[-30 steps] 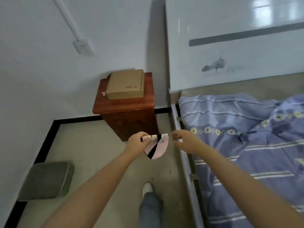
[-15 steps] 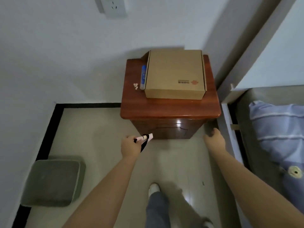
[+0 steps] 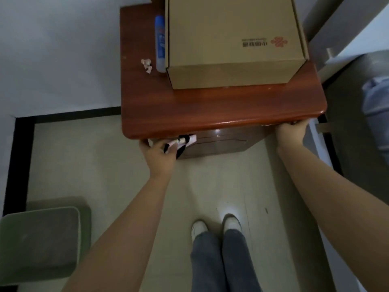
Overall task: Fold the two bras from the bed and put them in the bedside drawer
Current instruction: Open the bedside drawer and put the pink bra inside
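Arms reach forward: left hand clamped on the folded bra below the nightstand edge; right hand hooked under its corner, fingers hidden.

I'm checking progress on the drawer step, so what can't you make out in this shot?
Head view only:
- Drawer front: shadowed beneath the nightstand top; open or shut unclear.
- Right hand: fingertips hidden under that top; its grip unknown.
- Folded bra: mostly covered by the left hand.
- Second bra: not visible.

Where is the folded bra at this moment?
In the head view, left of centre: the left hand holds the folded bra under the bedside table's front edge.
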`<state>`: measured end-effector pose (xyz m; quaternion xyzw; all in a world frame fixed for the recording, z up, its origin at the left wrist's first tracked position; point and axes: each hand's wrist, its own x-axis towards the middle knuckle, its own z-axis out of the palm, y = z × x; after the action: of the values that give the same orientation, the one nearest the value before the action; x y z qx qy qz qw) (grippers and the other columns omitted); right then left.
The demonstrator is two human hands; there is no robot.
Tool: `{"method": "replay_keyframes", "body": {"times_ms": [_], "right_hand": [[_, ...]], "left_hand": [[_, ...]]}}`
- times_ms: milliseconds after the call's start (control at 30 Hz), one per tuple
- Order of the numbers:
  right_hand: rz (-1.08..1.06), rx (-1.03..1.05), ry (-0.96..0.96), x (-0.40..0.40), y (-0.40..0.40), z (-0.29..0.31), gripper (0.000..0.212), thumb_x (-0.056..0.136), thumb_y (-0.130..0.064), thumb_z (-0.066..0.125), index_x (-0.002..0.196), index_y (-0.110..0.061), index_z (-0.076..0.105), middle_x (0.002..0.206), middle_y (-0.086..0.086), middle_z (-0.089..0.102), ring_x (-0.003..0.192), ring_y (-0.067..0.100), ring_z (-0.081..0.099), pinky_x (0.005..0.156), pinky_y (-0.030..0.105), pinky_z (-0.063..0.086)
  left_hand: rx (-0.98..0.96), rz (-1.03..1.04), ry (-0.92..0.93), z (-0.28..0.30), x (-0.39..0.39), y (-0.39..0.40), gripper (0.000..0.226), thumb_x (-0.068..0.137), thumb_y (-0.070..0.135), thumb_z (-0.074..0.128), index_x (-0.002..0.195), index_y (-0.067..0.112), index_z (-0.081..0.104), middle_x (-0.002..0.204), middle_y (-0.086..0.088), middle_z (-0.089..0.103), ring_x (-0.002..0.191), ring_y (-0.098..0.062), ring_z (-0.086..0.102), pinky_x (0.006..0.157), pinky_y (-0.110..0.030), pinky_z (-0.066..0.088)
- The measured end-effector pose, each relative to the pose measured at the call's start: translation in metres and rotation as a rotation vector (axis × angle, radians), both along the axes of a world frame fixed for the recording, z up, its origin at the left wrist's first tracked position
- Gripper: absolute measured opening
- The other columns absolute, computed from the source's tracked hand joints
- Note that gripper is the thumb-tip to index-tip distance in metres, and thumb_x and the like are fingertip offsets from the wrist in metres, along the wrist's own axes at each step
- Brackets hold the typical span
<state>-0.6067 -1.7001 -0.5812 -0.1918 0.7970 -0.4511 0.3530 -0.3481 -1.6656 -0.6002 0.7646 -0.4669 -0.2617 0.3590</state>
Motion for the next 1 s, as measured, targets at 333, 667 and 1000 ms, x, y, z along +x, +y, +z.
{"method": "replay_keyframes", "body": {"times_ms": [333,667,1000], "right_hand": [[0.06,0.116,0.09,-0.013,0.063,-0.006,0.034,0.078,0.002,0.046,0.108,-0.013,0.042,0.093,-0.002,0.048,0.077,0.006,0.046,0.072,0.021,0.038],[0.356,0.382,0.321,-0.009,0.102,0.0,0.054,0.074,-0.005,0.065,0.122,-0.002,0.038,0.13,0.026,0.038,0.115,0.041,0.043,0.1,0.049,0.037],[1.35,0.295,0.892,0.04,0.101,-0.001,0.03,0.087,-0.012,0.047,0.116,-0.013,0.05,0.126,0.01,0.056,0.123,0.028,0.043,0.115,0.042,0.015]], "left_hand": [[0.156,-0.153,-0.05,0.014,0.03,0.057,0.007,0.071,-0.008,0.068,0.078,-0.008,0.067,0.118,-0.038,0.039,0.116,-0.042,0.041,0.085,-0.005,0.027],[0.331,-0.176,-0.047,0.015,0.024,0.094,0.007,0.075,-0.008,0.064,0.08,-0.013,0.065,0.126,-0.035,0.04,0.12,-0.038,0.043,0.086,-0.007,0.026],[0.332,-0.025,0.243,0.077,0.019,0.081,0.031,0.085,0.003,0.052,0.07,0.031,0.054,0.073,0.006,0.058,0.068,-0.009,0.052,0.053,-0.002,0.039]]}}
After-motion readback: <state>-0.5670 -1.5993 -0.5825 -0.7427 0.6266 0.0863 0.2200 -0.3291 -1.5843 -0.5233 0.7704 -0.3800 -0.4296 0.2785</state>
